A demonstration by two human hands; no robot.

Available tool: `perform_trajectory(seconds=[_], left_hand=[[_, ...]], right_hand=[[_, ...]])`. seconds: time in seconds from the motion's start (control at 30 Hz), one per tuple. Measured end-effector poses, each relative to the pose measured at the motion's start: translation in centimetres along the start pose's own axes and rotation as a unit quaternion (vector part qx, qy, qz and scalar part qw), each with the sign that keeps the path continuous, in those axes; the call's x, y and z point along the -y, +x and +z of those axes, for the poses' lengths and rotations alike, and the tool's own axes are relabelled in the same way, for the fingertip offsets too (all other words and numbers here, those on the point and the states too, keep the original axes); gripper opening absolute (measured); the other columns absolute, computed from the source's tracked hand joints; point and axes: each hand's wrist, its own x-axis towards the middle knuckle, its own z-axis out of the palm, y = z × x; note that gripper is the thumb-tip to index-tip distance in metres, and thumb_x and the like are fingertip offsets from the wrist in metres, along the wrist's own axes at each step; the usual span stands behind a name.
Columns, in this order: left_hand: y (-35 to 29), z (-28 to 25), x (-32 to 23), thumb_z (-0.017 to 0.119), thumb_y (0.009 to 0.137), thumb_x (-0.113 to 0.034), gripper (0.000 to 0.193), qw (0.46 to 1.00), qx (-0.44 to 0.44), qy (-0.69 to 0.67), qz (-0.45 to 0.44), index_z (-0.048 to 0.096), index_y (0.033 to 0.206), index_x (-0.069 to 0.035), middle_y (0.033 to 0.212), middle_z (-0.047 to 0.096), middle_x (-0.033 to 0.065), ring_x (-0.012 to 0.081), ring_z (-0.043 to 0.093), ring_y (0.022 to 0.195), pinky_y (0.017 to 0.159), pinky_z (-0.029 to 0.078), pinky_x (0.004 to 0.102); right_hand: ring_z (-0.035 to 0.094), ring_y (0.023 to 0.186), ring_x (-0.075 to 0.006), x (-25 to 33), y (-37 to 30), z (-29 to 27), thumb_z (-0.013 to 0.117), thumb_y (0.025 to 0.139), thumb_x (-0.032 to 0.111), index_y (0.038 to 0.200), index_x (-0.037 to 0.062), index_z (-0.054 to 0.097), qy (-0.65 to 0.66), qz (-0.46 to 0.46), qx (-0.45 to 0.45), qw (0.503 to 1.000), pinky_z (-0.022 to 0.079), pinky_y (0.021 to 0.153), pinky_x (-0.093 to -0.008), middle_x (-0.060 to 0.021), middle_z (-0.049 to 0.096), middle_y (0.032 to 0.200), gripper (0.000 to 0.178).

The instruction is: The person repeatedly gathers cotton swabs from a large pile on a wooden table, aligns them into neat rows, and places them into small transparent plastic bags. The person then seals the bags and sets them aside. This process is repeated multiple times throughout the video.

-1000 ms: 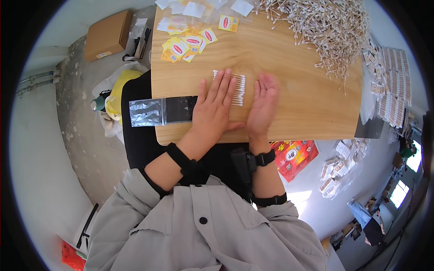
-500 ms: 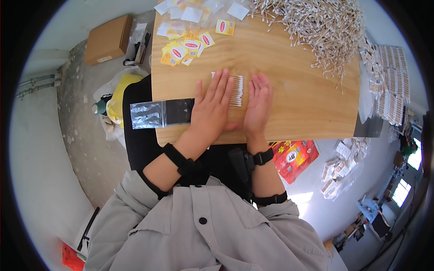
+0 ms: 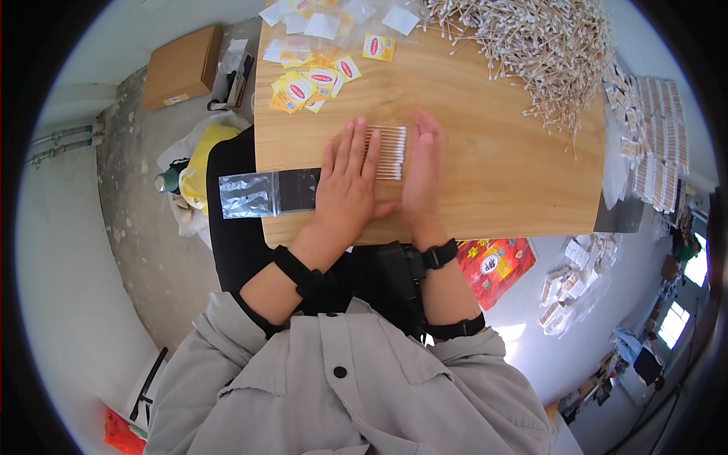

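Note:
A row of cotton swabs (image 3: 390,154) lies side by side on the wooden tabletop, white tips facing right. Flat on the left part of this row rests my left hand (image 3: 345,182), fingers stretched out and covering the swabs' other ends. My right hand (image 3: 425,171) stands on its edge just right of the white tips, fingers extended and a little blurred, with nothing in it. To the left of my left hand lies a clear plastic bag (image 3: 249,195), next to a dark flat strip (image 3: 297,189) that runs up to that hand.
A large heap of loose cotton swabs (image 3: 542,57) covers the far right of the table (image 3: 485,174). Yellow and white cards (image 3: 311,83) and clear bags (image 3: 322,26) lie far left. Bundled swabs (image 3: 658,144) are stacked beyond the right edge. A cardboard box (image 3: 180,67) sits on the floor.
My left hand has slid slightly left, baring more of the swabs. The right hand has shifted a little left, closer to the tips, and its fingers have straightened.

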Motion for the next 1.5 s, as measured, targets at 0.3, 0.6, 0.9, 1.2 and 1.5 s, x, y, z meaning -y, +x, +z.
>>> perform_trajectory(seconds=[0.3,0.6,0.9,1.2,1.5], left_hand=[[-0.3,-0.1,-0.6,0.076,0.062,-0.065,0.121,0.998,0.031,0.039,0.032,0.026,0.153,-0.003,0.162,0.020,0.0131,0.0254,0.015,0.151,0.120,0.010,0.0536],[0.4,-1.6,-1.4,0.080,0.056,-0.065,0.127,0.997,0.032,0.064,-0.017,0.027,0.152,-0.001,0.162,0.019,0.0142,0.0273,0.015,0.151,0.120,0.010,0.0544],[-0.1,-0.3,-0.6,0.075,0.063,-0.067,0.123,0.999,0.018,0.047,0.006,0.025,0.153,0.001,0.162,0.019,0.0160,0.0280,0.013,0.151,0.120,0.011,0.0535],[-0.3,0.7,0.1,0.075,0.065,-0.060,0.116,0.998,-0.011,0.056,0.019,0.027,0.150,0.003,0.161,0.021,0.0179,0.0291,0.017,0.150,0.122,0.014,0.0443],[-6.4,-1.7,4.2,0.059,0.086,-0.031,0.075,0.996,-0.042,0.079,-0.005,0.033,0.149,0.002,0.158,0.030,0.0173,0.0294,0.027,0.148,0.119,0.017,0.0472]], right_hand=[[0.060,0.106,-0.0197,3.0,2.4,-2.5,0.059,0.093,0.005,0.119,0.0029,0.061,-0.267,-0.022,0.011,0.963,0.050,0.090,-0.0307,-0.0113,0.055,0.117,0.026],[0.063,0.078,-0.0194,4.6,5.2,-1.7,0.071,0.082,0.009,0.098,0.0105,0.072,-0.400,-0.032,0.171,0.900,0.052,0.070,-0.0311,-0.0069,0.058,0.088,0.016],[0.063,0.078,-0.0213,4.9,5.7,-2.4,0.072,0.082,0.013,0.095,0.0117,0.072,-0.480,-0.023,0.150,0.864,0.052,0.072,-0.0342,-0.0061,0.061,0.091,0.012],[0.045,0.130,-0.0249,-0.1,-0.5,0.0,0.037,0.106,0.028,0.137,-0.0041,0.044,-0.120,-0.017,0.067,0.990,0.035,0.110,-0.0384,-0.0164,0.048,0.136,0.045],[0.045,0.124,-0.0308,0.4,-6.7,6.9,0.038,0.104,0.028,0.132,-0.0030,0.047,-0.182,-0.048,0.121,0.975,0.031,0.109,-0.0390,-0.0181,0.048,0.131,0.043]])
